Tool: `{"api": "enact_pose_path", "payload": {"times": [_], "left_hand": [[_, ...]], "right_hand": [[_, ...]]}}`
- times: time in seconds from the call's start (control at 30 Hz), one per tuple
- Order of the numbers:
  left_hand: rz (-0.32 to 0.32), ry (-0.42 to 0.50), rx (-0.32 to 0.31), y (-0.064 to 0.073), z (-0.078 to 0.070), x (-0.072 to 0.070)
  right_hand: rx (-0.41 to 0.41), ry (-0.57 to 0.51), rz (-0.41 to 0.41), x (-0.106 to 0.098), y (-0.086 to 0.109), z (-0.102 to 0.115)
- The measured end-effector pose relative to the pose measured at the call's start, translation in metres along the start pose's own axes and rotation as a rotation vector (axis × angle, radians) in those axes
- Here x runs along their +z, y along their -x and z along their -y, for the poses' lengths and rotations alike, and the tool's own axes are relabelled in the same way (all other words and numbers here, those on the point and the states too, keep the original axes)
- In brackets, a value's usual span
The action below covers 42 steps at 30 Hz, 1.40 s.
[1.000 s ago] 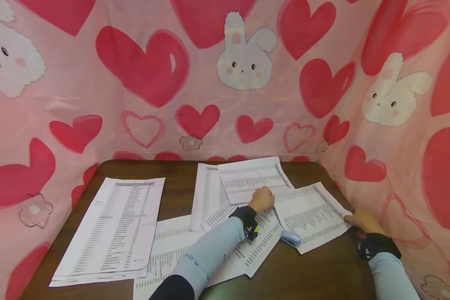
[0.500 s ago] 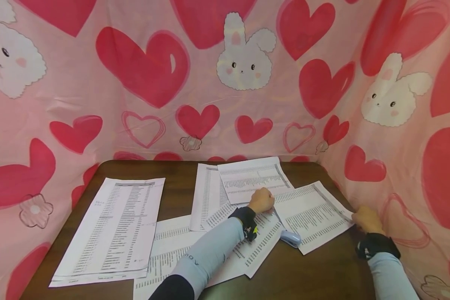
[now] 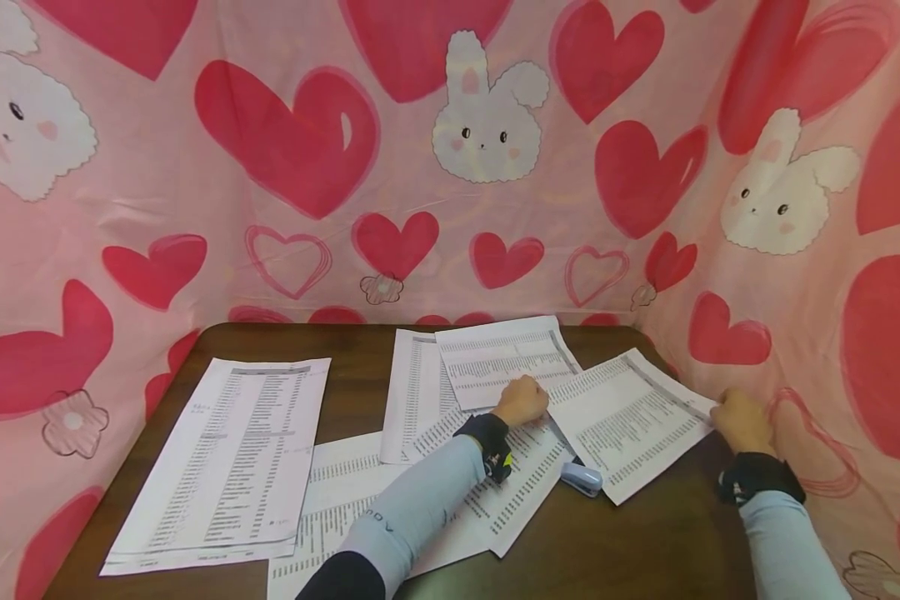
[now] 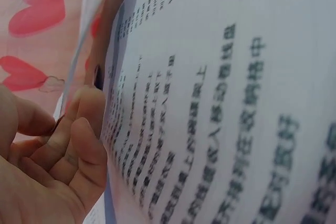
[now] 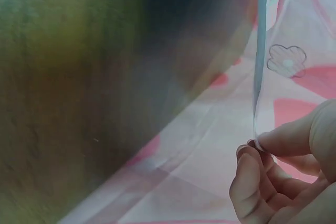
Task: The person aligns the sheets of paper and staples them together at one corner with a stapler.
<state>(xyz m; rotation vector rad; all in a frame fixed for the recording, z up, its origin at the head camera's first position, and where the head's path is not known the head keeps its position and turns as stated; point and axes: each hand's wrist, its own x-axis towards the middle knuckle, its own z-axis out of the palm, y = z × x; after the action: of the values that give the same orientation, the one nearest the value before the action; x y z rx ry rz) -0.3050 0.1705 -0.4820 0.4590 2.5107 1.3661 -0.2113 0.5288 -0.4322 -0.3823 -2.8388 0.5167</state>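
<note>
A printed sheet of paper (image 3: 633,421) is held at both ends on the right of the table. My right hand (image 3: 746,423) pinches its right corner between thumb and fingers (image 5: 249,174); that sheet shows nearly edge-on in the right wrist view. At its left end my left hand (image 3: 523,402) has thumb and fingers (image 4: 86,145) pinched on a paper edge. Beneath and beside the left hand lie other printed sheets, among them one at the back (image 3: 502,350) and one below the wrist (image 3: 528,467). A small light-blue object, perhaps a stapler (image 3: 582,478), lies by the held sheet's lower edge.
On the left of the brown table (image 3: 570,550) lies a stack of printed sheets (image 3: 225,458). More sheets (image 3: 345,500) overlap in the middle under the left forearm. A pink cloth (image 3: 300,167) with hearts and rabbits surrounds the table's back and sides.
My right hand has moved up and slightly right with the sheet's corner, and the sheet has tilted, its right side rising. The left hand has stayed nearly in place.
</note>
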Motion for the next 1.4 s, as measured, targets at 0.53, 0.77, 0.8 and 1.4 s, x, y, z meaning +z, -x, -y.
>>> {"api": "enact_pose_path", "payload": {"times": [0.53,0.77,0.8,1.4], "left_hand": [[0.025,-0.03,0.082,0.01,-0.017,-0.042],[0.089,-0.027,0.127,0.009,-0.02,-0.06],[0.099,-0.025,0.128,0.008,-0.02,-0.062],[0.272,0.027,0.144,0.026,-0.001,-0.134]], "right_hand": [[-0.078,-0.04,-0.071,-0.019,-0.013,0.013],[-0.099,-0.128,-0.103,-0.02,-0.018,0.025],[-0.094,-0.131,-0.098,-0.021,-0.018,0.028],[0.19,-0.691,0.033,-0.013,-0.043,0.077]]}}
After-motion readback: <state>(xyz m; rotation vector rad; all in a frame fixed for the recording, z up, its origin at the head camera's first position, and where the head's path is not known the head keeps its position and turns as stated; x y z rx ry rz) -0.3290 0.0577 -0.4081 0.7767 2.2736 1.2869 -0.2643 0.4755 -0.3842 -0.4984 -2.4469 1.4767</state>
